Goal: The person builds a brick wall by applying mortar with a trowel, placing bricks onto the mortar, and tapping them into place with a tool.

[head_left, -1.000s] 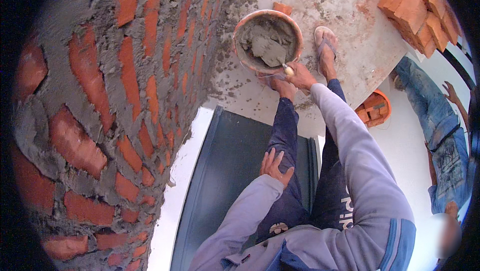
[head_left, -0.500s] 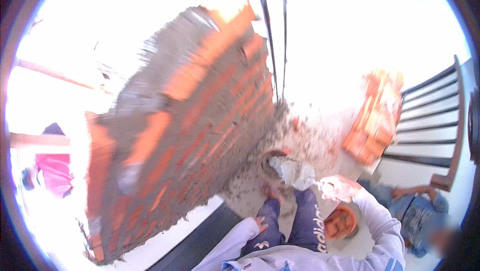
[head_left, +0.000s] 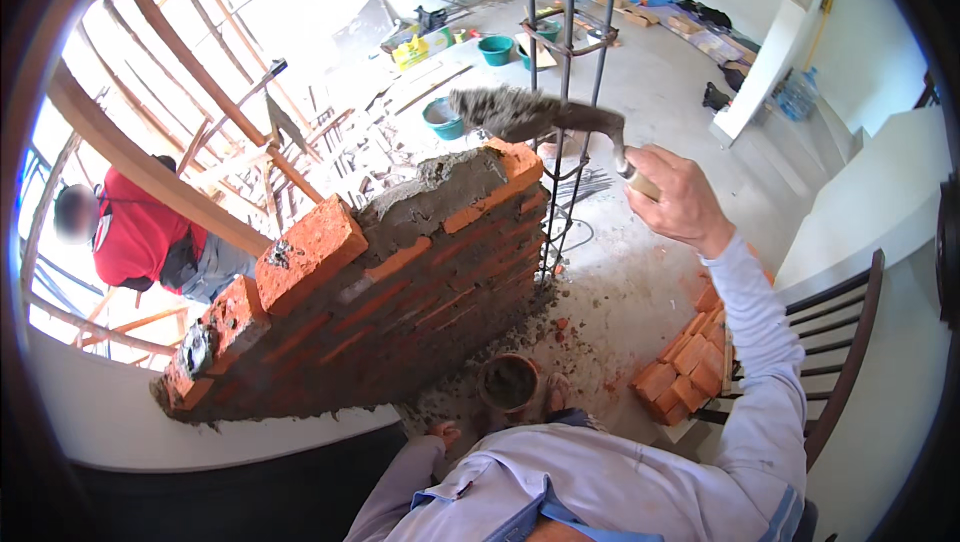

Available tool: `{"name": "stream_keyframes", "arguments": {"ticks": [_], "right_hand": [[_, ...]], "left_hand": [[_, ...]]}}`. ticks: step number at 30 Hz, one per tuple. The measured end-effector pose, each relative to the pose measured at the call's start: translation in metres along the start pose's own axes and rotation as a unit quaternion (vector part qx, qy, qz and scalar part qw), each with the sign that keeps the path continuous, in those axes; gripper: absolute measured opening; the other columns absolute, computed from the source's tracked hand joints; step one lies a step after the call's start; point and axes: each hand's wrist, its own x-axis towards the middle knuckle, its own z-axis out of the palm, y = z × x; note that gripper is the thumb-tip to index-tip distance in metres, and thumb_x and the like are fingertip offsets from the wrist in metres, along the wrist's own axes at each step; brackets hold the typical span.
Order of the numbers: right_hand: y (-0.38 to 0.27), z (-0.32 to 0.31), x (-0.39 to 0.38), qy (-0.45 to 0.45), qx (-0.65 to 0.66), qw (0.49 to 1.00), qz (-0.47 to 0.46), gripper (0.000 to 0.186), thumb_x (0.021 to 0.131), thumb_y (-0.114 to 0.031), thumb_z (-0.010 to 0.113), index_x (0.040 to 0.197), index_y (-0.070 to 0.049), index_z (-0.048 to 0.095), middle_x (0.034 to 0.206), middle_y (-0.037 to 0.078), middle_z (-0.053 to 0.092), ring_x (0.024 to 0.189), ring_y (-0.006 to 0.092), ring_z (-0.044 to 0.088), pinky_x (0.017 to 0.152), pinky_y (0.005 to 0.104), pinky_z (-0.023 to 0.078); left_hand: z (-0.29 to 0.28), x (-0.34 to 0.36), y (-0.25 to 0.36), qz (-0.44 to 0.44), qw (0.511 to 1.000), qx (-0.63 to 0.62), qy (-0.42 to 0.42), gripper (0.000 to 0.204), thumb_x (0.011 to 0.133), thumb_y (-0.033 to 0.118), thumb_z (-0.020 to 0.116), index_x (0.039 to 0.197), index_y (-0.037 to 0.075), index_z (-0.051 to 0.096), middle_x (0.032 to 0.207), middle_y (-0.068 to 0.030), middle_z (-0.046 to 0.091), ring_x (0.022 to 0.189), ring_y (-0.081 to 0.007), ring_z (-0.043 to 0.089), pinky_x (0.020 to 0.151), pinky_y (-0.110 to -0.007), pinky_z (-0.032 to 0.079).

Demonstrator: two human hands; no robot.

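My right hand (head_left: 668, 197) grips the handle of a trowel (head_left: 590, 120), its blade carrying a lump of grey mortar (head_left: 500, 114) in the air beside vertical steel rebar (head_left: 565, 52). Below and left of it is a brick wall (head_left: 420, 312), with a bed of mortar (head_left: 430, 187) along its top and loose-edged bricks (head_left: 308, 252) at the near end. My left hand (head_left: 443, 434) is low near my leg, small and partly hidden, fingers loosely apart and apparently empty. A bucket (head_left: 508, 382) of mortar stands at my feet.
A person in red (head_left: 145, 227) is among wooden scaffolding poles (head_left: 160, 172) beyond the wall. Stacked bricks (head_left: 685, 367) lie right of me by a dark railing (head_left: 845, 362). Green tubs (head_left: 495, 50), a white post (head_left: 750, 92) and assorted belongings are farther back.
My view has tilted up from bucket and feet to the wall top and room. My right hand has lifted the mortar-loaded trowel from the bucket to above the wall's height.
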Motion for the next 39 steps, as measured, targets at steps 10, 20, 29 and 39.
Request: {"name": "stream_keyframes", "arguments": {"ticks": [10, 20, 29, 39], "right_hand": [[-0.006, 0.055, -0.051, 0.103, 0.057, 0.991, 0.071, 0.027, 0.086, -0.013, 0.058, 0.109, 0.001, 0.054, 0.08, 0.014, 0.059, 0.063, 0.0257, 0.06, 0.053, 0.0361, 0.048], [-0.022, 0.119, -0.09, -0.066, 0.35, 0.916, 0.184, 0.026, 0.093, -0.019, 0.052, 0.105, 0.004, 0.052, 0.067, 0.018, 0.057, 0.063, 0.034, 0.057, 0.056, 0.0407, 0.043], [-0.057, 0.118, -0.099, -0.083, 0.45, 0.835, 0.306, 0.02, 0.094, -0.017, 0.049, 0.099, 0.002, 0.054, 0.071, 0.012, 0.056, 0.06, 0.023, 0.057, 0.054, 0.0357, 0.045], [-0.159, 0.177, -0.211, 0.019, 0.211, 0.896, 0.39, 0.028, 0.089, -0.023, 0.06, 0.102, 0.002, 0.056, 0.081, 0.018, 0.059, 0.074, 0.0362, 0.06, 0.065, 0.0429, 0.047]], "left_hand": [[0.063, 0.005, -0.072, 0.022, 0.999, 0.003, 0.042, 0.055, 0.079, 0.041, 0.072, 0.125, 0.015, 0.06, 0.11, -0.0108, 0.068, 0.099, -0.021, 0.064, 0.084, -0.037, 0.051], [0.034, -0.021, -0.075, -0.032, 0.995, -0.038, 0.086, 0.057, 0.079, 0.041, 0.072, 0.127, 0.015, 0.058, 0.118, -0.0148, 0.064, 0.108, -0.0235, 0.06, 0.092, -0.037, 0.048], [0.048, -0.021, 0.004, 0.03, 0.998, -0.046, -0.012, 0.055, 0.085, 0.032, 0.07, 0.133, 0.013, 0.052, 0.12, -0.0131, 0.062, 0.112, -0.0229, 0.058, 0.095, -0.036, 0.047], [0.003, -0.016, -0.04, 0.008, 0.994, 0.056, -0.096, 0.066, 0.082, 0.046, 0.07, 0.135, 0.012, 0.051, 0.119, -0.0136, 0.063, 0.113, -0.0216, 0.058, 0.096, -0.034, 0.046]]}}
